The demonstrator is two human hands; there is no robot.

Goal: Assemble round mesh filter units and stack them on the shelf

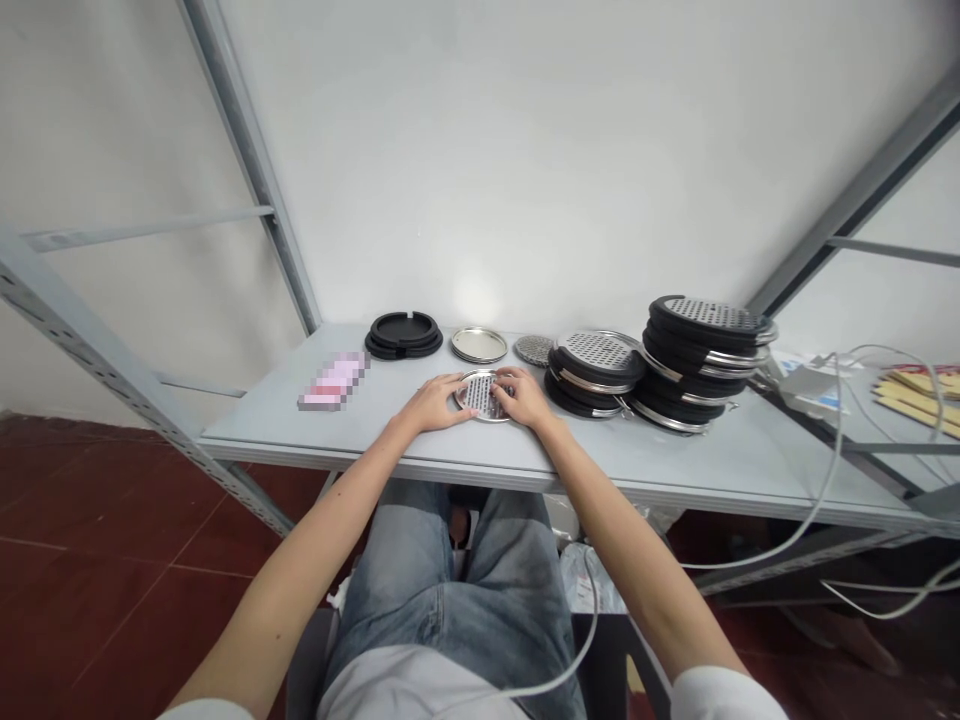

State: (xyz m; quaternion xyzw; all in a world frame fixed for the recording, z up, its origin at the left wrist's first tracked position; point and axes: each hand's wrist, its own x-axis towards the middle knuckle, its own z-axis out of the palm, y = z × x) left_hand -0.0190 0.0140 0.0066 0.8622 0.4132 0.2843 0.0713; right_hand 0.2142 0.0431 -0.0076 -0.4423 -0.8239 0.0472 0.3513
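Note:
A round perforated metal plate lies on the grey shelf in front of me, inside a shiny rimmed metal dish. My left hand grips its left edge, thumb along the near side and fingers over the far side. From the right, my right hand holds the same plate, its fingers bent over the holes. Just behind sit shallow silver metal lids, stacked. Another perforated disc rests to their right. Black round rings are piled at the back left.
Right of my hands stand a shorter stack and a taller stack of black-edged perforated discs. A pixelated pink item lies on the left. A white cable hangs over the shelf's right side. Metal posts frame the shelf.

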